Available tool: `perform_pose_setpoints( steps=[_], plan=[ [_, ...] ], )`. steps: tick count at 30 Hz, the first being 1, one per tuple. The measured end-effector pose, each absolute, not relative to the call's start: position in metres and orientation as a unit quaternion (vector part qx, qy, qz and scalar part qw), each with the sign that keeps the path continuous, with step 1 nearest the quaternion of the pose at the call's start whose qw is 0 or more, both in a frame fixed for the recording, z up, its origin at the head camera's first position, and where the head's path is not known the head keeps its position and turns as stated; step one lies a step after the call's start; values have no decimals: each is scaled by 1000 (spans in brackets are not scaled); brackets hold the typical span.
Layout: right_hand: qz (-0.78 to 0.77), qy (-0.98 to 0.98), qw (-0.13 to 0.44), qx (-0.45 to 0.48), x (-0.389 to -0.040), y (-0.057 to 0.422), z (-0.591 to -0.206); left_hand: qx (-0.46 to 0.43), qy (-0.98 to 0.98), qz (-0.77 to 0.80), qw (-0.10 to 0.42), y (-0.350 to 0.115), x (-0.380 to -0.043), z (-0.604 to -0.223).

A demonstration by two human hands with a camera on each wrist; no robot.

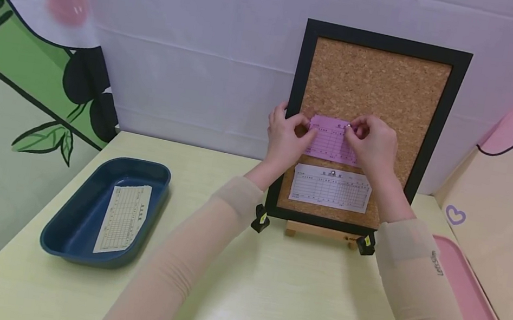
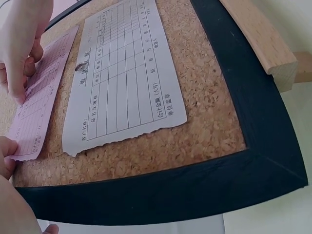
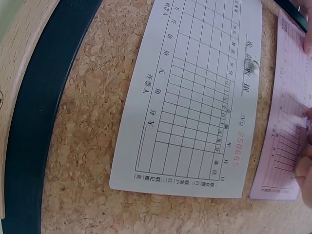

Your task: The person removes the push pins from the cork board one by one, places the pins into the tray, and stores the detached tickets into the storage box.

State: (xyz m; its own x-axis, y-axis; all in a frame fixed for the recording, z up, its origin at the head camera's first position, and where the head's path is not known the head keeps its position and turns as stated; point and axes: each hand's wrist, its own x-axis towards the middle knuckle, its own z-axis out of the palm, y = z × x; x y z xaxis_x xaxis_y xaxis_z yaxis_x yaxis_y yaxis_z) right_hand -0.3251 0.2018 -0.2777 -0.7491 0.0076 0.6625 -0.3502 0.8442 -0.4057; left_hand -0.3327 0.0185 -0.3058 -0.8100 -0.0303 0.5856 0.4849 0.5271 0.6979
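Head view: nearest, two pale sleeves [image 1: 190, 249] stretched over the table [image 1: 290, 307]. A blue tray [image 1: 81, 217] sat to their left with a loose printed slip [image 1: 122, 220] lying in it, and a pink tray [image 1: 480, 317] lay partly behind the right arm.

Further off, a wooden stand [image 1: 320, 231] bore a black-framed corkboard [image 1: 380, 84]. Low on the cork was a white slip [image 1: 326, 191], with a pushpin [image 1: 333, 173] at the middle of its top edge.

Just above that, apart from it, lay the pink slip [image 1: 330, 143], flat on the cork between the hands. The left hand [image 1: 286, 139] pinched its left edge with thumb and forefinger, while other fingers reached past the frame. The right hand [image 1: 376, 147] covered the pink slip's right part, its bent thumb and forefinger closed at the top edge on a small glinting thing, probably a pin [image 1: 349, 126].

The step in hand looked like fastening the pink slip; the next move appeared to call for a firm, straight push into the cork, with the left hand keeping the paper level.

Behind everything hung a pale cloth [image 1: 187, 90].
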Motion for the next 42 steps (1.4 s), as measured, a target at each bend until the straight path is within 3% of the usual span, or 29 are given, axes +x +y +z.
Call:
perform_pose_setpoints(
  steps=[42],
  plan=[
    [252,-882,383,108,-328,202,-282,-166,-781,-534,279,18,-337,-313]
  ],
)
